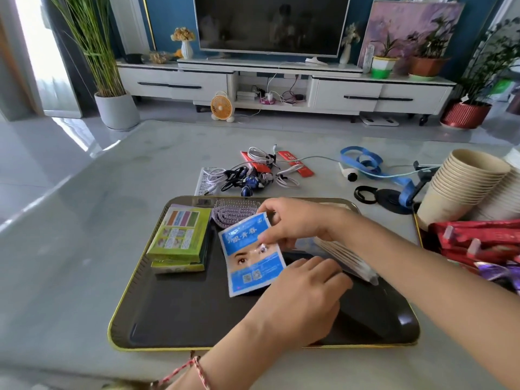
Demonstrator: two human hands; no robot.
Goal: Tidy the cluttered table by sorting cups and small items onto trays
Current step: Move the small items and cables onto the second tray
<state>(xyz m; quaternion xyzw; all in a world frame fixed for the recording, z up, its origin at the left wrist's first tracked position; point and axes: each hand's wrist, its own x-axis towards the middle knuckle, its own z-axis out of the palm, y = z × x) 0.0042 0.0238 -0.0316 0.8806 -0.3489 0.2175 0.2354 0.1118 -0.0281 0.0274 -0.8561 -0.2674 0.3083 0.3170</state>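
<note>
A dark tray with a gold rim (123, 302) lies in front of me on the pale table. On its left are stacked green boxes (180, 235), with a purple hairbrush (230, 213) behind them. My right hand (295, 223) pinches the top edge of a blue packet printed with eyes (250, 260), which stands tilted over the tray. My left hand (304, 296) lies with fairly straight fingers over the packet's lower right corner and a fanned stack of pale packets (351, 260). Its thumb is hidden. Stacked beige paper cups (461, 187) lie tilted at the right.
Tangled cables and earphones (247, 175) and red sachets (295, 164) lie beyond the tray. A blue lanyard (363, 161) and black ring (365, 194) sit further right. Red snack packets (478, 240) and white cups (503, 198) crowd a second tray (418, 232) at the right edge.
</note>
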